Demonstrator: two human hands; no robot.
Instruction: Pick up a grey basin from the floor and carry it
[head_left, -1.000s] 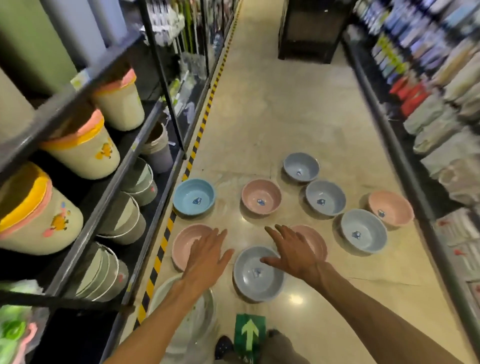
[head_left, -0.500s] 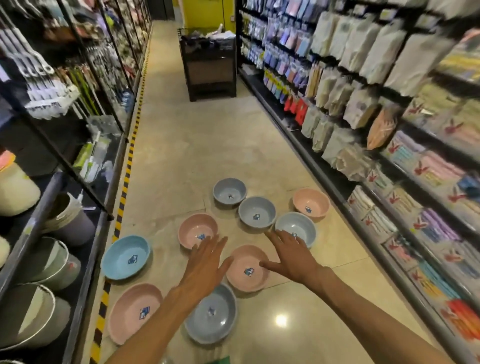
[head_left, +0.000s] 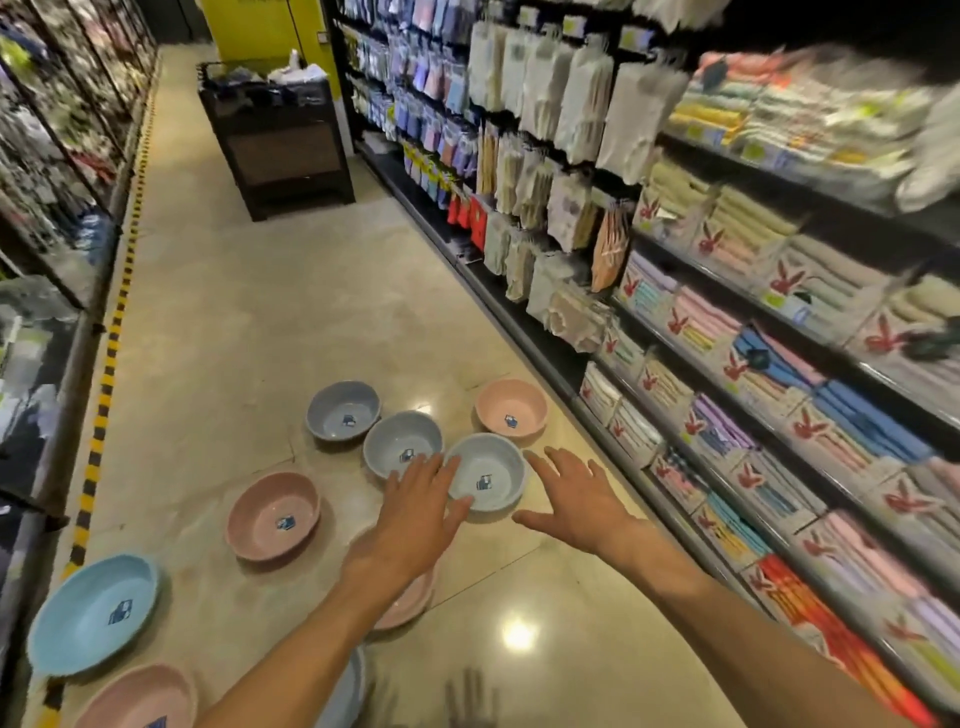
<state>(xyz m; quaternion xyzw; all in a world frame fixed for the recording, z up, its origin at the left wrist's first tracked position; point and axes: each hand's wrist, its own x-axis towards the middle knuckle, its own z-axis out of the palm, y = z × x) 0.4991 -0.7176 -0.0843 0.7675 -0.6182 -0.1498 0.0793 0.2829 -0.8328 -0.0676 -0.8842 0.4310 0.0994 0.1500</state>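
Down on the shop floor, both hands reach out with fingers spread, holding nothing — left hand and right hand flank a grey bowl, near the right-hand shelves.

Count on the floor: three round grey plastic bowls clustered together, plus four round pink plastic bowls, two of them partly hidden or cut off. One round light-blue plastic bowl at left, and one more greyish bowl edge under the forearm, colour hard to tell. Two bare hands, one dark display cabinet up the aisle.
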